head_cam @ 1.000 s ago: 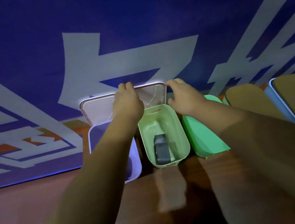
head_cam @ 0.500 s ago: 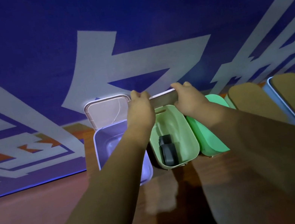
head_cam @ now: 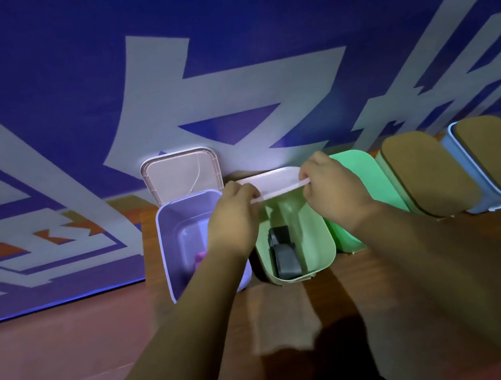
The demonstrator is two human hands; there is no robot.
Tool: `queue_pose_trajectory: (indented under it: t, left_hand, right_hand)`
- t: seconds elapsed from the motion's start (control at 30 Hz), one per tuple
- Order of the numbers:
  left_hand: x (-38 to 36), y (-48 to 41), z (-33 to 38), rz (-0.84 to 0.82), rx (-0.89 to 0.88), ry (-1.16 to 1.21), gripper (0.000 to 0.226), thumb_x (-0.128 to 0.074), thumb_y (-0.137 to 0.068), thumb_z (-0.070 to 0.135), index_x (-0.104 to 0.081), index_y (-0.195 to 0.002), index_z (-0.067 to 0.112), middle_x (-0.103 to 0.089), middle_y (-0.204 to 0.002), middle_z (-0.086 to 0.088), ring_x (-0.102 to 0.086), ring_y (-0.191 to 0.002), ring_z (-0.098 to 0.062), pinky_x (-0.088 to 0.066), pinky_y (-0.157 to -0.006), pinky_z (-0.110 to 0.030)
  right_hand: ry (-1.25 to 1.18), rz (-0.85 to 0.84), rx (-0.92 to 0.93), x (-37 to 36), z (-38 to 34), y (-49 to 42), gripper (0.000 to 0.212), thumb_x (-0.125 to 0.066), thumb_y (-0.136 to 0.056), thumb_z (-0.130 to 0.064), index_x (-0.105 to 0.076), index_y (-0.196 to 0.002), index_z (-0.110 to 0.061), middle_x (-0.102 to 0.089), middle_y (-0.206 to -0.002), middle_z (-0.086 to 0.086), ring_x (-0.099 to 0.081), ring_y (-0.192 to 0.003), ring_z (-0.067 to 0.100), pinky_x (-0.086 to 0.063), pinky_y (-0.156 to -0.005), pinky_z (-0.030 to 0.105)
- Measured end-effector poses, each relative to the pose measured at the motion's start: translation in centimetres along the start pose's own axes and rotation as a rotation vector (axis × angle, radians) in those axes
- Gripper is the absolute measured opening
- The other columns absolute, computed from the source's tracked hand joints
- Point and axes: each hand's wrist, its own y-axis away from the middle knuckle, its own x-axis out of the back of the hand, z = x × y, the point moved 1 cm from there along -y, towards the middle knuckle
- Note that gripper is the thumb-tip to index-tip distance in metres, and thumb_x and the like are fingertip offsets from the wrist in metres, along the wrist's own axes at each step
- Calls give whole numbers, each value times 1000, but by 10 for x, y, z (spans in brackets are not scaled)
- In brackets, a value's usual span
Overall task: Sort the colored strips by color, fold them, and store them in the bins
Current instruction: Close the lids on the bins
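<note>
At the far edge of the table [head_cam: 73, 371]: a row of small bins stands against a blue banner, and both hands work over the second bin from the left.
Left hand [head_cam: 233, 216]: fingers curled round the left end of the lid's near edge.
Right hand [head_cam: 330, 187]: pinches the right end of that same edge. The hands are apart, with the lid spanning the gap.
Lid [head_cam: 274, 180]: pale, held roughly level above the back half of the pale green bin. Its long axis runs left to right from hand to hand. Whether its back edge is hinged I cannot tell.
Pale green bin [head_cam: 327, 243]: open, directly below the lid and reaching nearer the person.
Dark grey strips [head_cam: 282, 256]: folded, inside the bin toward its left, below the hands and nearer the person.
Purple bin [head_cam: 170, 254]: just to the left, open, with its own cover [head_cam: 181, 175] propped upright. A small pink piece inside is partly hidden by the forearm.
Key relation: the opening lies under the lid and toward the person, with both hands equally near. Closing it likely means lowering the near edge evenly onto the front rim.
Closed bins [head_cam: 423, 172]: further right.
</note>
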Motion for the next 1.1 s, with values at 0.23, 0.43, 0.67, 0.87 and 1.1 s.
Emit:
queue_pose_trajectory:
  t: [0.23,0.43,0.67,0.87,1.1]
  left_hand:
    - [-28,58,10,-51,13,-69,19,-66,-88,18,-68,-106,21,-57,-110,-1,-61,-95,-32,-54,-74,-45]
    - [-47,105,24,-142,-45,-286,20,-65,-90,18,-66,-109,25,-55,-110,1,-54,-90,-28,-40,-69,-37]
    - [-63,134,34,-160,36,-312,5,-57,-101,20,-58,-103,25,-48,-106,3,-51,-93,-25,-55,-72,-44]
    - [-74,143,47,-110,123,-420,12,-59,-95,10,-55,-101,20,-51,-105,-4,-54,-89,-29,-51,-68,-43]
    - [-76,143,50,-133,157,-362,13,-58,-96,3,-57,-102,15,-51,-109,-6,-54,-96,-27,-51,-73,-41]
  right_hand:
    - [15,-123,-5,-23,16,63,25,-62,-97,-12,-61,-121,-18,-53,-120,4,-57,-101,27,-53,-88,40]
    - [27,-189,57,-51,38,110,24,-66,-91,-12,-61,-114,-18,-47,-118,3,-58,-97,25,-58,-85,42]
    - [-25,-268,121,-69,52,135,27,-65,-91,-7,-60,-116,-13,-44,-123,5,-60,-102,29,-56,-87,43]
    - [-44,-270,206,-72,57,141,29,-66,-89,-6,-58,-116,-13,-42,-124,4,-59,-101,30,-57,-83,47]
    - [-26,-269,250,-68,61,144,27,-62,-98,-8,-55,-124,-14,-41,-129,4,-58,-100,25,-43,-71,34]
